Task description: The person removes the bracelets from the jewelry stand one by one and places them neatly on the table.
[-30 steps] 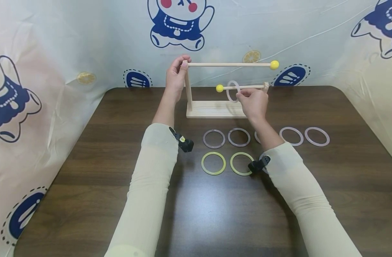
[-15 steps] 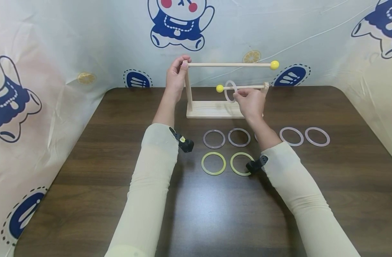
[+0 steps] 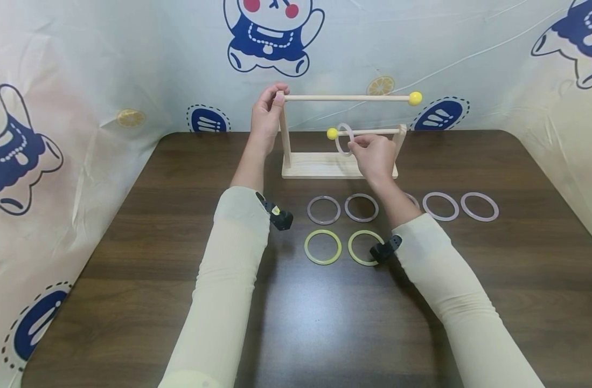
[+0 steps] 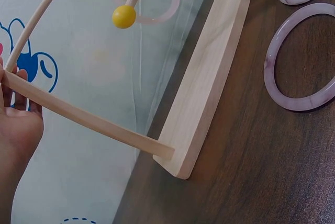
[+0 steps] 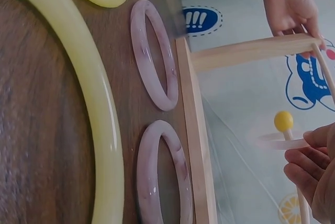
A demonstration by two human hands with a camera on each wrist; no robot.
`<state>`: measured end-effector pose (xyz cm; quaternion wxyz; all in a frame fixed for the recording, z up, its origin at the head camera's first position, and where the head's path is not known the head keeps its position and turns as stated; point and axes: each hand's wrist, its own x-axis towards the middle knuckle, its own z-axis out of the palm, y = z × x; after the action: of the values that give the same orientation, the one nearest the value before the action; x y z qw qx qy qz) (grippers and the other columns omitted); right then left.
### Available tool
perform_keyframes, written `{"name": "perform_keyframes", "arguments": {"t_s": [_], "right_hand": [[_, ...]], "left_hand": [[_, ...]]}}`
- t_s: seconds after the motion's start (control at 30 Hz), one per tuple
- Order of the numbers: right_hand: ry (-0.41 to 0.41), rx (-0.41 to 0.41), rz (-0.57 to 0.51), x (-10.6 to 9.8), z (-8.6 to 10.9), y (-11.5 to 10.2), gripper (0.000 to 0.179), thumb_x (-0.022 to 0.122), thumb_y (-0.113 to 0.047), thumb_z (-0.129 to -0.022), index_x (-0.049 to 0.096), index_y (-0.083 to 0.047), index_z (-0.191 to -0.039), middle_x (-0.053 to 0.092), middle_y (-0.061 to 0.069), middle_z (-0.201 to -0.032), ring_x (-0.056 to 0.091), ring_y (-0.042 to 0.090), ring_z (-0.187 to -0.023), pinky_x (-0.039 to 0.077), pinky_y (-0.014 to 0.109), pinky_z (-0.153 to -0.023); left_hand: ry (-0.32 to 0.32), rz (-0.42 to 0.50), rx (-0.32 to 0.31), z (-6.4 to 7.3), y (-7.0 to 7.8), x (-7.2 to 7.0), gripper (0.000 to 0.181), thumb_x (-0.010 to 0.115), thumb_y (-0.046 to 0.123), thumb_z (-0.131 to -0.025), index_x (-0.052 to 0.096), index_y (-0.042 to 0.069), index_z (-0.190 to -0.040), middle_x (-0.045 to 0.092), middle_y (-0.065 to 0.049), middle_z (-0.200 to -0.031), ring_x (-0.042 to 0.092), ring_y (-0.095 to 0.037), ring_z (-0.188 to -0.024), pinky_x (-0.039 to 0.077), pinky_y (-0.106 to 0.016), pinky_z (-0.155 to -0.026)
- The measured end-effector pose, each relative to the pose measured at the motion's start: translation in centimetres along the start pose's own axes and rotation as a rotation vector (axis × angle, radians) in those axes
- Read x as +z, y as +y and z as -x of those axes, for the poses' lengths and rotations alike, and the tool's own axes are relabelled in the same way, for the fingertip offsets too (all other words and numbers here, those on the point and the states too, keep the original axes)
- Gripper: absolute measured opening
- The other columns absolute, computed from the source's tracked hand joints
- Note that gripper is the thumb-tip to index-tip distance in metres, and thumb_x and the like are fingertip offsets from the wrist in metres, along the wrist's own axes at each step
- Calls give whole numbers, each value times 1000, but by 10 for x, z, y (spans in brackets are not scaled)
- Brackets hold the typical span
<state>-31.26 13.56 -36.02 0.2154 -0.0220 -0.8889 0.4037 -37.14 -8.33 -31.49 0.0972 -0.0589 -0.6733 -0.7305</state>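
My left hand (image 3: pixel 265 116) grips the top of the tall left post of a wooden bangle stand (image 3: pixel 325 166), where the long upper rod (image 3: pixel 346 98) joins it. Between thumb and fingers, my right hand (image 3: pixel 377 157) pinches a pale lilac bangle (image 4: pixel 175 1). That bangle hangs upright around the short lower rod (image 3: pixel 373 131), close to the yellow ball (image 3: pixel 332 133) on its left end. The upper rod ends in another yellow ball (image 3: pixel 415 98) at the right and carries no bangle. In the right wrist view, the held bangle (image 5: pixel 282 144) appears edge-on.
A row of pale purple bangles (image 3: pixel 308 210) lies flat on the dark wooden table (image 3: pixel 296 323) before the stand, partly hidden by my right forearm. Nearer are two yellow-green bangles (image 3: pixel 306 247), one partly covered by the right wrist camera (image 3: pixel 385 249). A printed sheet (image 3: pixel 155 54) hangs behind.
My right hand has slid the lilac bangle leftward along the lower rod, nearer its yellow ball. The left hand and the stand have stayed in place.
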Motion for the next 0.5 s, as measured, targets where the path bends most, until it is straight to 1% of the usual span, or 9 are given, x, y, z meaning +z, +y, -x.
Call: {"name": "perform_keyframes", "arguments": {"t_s": [0.17, 0.4, 0.5], "right_hand": [[-1, -8, 1, 3, 1, -2, 17, 68, -20, -84, 74, -6, -92, 70, 6, -87, 66, 18, -77, 40, 26, -60], [-1, -23, 6, 6, 2, -5, 16, 69, -20, -84, 74, -7, -92, 71, 6, -86, 65, 19, -79, 42, 31, -67], [4, -33, 11, 8, 2, -6, 15, 69, -19, -84, 74, -8, -91, 71, 5, -86, 65, 19, -79, 43, 32, -68]], "left_hand": [[1, 6, 15, 0, -1, 0, 28, 50, 24, -93, 59, 12, -117, 58, 0, -118, 49, -11, -108, 37, -19, -88], [3, 3, 16, 2, 0, 0, 27, 50, 24, -93, 59, 12, -116, 58, 0, -117, 49, -11, -109, 37, -19, -88], [0, -1, 12, 4, 3, 0, 27, 51, 23, -94, 59, 11, -116, 58, -1, -118, 49, -12, -109, 37, -19, -88]]}}
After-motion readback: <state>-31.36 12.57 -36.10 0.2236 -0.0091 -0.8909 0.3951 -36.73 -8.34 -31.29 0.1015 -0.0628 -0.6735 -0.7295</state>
